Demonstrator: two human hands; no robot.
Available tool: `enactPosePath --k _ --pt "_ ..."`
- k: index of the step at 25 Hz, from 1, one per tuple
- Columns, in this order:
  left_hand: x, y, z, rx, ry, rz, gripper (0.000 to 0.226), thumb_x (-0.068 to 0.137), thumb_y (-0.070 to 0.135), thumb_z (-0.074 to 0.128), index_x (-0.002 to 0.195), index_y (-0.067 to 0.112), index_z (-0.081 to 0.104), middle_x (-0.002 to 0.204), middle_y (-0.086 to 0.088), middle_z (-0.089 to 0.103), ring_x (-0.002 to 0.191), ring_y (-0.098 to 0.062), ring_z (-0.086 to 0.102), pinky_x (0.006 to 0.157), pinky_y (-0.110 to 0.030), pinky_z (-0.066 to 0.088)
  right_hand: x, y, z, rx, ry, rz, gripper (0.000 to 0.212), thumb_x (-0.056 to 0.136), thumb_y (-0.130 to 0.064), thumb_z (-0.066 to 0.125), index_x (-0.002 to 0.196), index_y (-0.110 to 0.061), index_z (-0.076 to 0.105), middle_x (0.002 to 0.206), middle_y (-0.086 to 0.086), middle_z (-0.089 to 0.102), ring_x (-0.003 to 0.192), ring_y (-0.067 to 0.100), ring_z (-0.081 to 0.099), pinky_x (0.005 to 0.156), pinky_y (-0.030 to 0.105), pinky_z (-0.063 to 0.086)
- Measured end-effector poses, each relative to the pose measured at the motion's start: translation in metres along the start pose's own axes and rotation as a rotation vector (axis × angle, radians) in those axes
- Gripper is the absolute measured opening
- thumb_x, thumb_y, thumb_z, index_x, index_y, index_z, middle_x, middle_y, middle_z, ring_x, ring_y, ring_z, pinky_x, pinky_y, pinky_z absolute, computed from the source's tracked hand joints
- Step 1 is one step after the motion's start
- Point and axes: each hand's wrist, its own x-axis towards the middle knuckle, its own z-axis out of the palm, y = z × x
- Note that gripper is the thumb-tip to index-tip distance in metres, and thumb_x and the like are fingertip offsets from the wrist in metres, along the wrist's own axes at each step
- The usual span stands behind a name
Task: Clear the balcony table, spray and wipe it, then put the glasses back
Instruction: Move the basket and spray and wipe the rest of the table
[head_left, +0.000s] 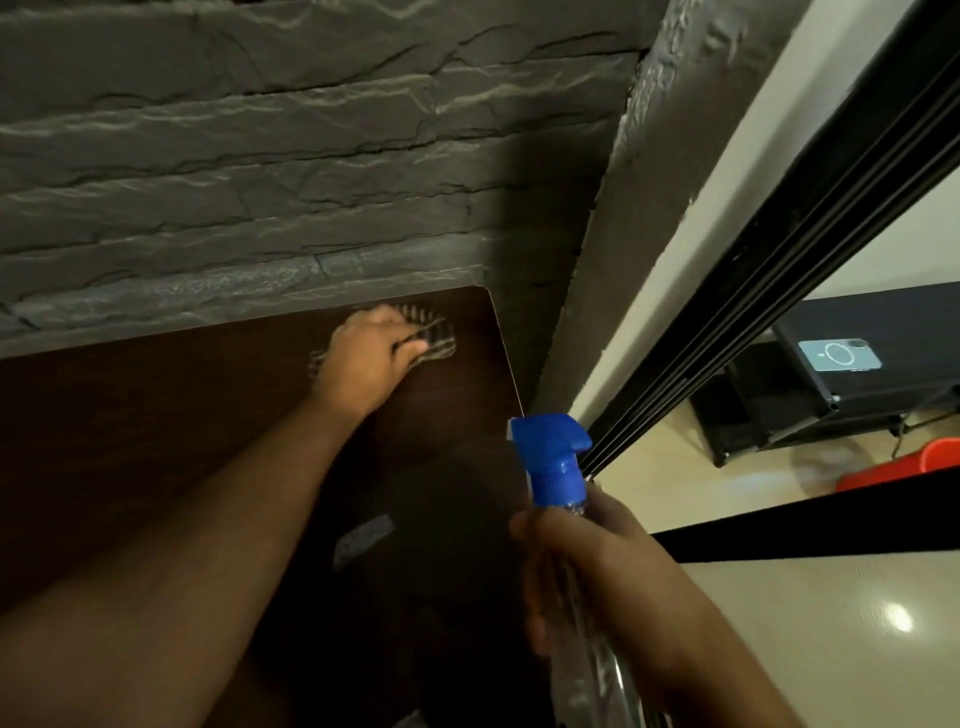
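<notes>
Here, the left hand (371, 345) presses one blurred striped cloth (431, 332) onto the dark brown wooden table (156, 415), fingers curled over it. Nearer, the right hand (587, 566) grips one clear spray bottle with a blue trigger head (553, 457); no readable writing.

Your left hand (366, 345) and right hand (587, 561) are bare, both forearms uncovered (no sleeve, watch or ring shows anywhere in view).

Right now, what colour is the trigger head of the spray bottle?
Blue, on a clear spray bottle that the right hand holds; seen in the head view.
</notes>
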Motion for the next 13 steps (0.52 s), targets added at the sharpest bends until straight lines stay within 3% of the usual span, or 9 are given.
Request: enactPosePath --k 2,4,7,10,13 --pt "0.019 0.049 0.016 0.003 -0.060 0.019 0.033 0.093 0.037 0.054 0.117 0.018 0.066 0.116 -0.002 0.059 0.109 -0.022 0.051 0.093 -0.038 0.040 0.003 0.001 0.002 -0.006 0.015 0.002 0.038 0.084 -0.014 0.064 0.118 -0.025 0.049 0.064 0.016 0.055 0.045 0.025 0.052 0.048 0.033 0.048" --pt "-0.006 0.072 0.023 -0.006 -0.184 0.177 0.031 0.095 0.037 0.051 0.119 0.023 0.063 0.117 0.003 0.056 0.107 -0.015 0.047 0.093 -0.034 0.037 0.004 0.003 0.007 -0.024 0.006 0.014 0.035 0.084 -0.015 0.064 0.116 -0.021 0.051 0.065 0.018 0.054 0.046 0.026 0.052 0.050 0.034 0.047" --pt "-0.048 0.013 -0.002 -0.031 -0.178 0.414 0.037 0.091 0.042 0.049 0.112 0.019 0.069 0.109 0.000 0.061 0.099 -0.019 0.053 0.087 -0.035 0.040 0.002 0.003 0.006 -0.031 -0.002 0.018 0.029 0.085 -0.014 0.063 0.112 -0.016 0.052 0.064 0.021 0.053 0.045 0.027 0.051 0.052 0.035 0.045" --pt "-0.020 -0.029 -0.016 0.009 -0.069 0.179 0.038 0.089 0.041 0.051 0.109 0.015 0.071 0.104 -0.004 0.064 0.097 -0.028 0.057 0.085 -0.040 0.046 0.000 0.003 0.002 -0.036 0.001 0.017 0.032 0.085 -0.015 0.063 0.113 -0.018 0.051 0.062 0.022 0.053 0.044 0.027 0.051 0.057 0.037 0.044" --pt "0.020 0.035 0.012 0.005 -0.069 0.124 0.032 0.094 0.036 0.053 0.117 0.018 0.066 0.114 -0.002 0.059 0.108 -0.023 0.052 0.091 -0.036 0.039 0.005 0.004 0.003 -0.024 0.009 0.009 0.034 0.084 -0.016 0.064 0.114 -0.023 0.050 0.064 0.021 0.053 0.045 0.026 0.052 0.055 0.036 0.046"
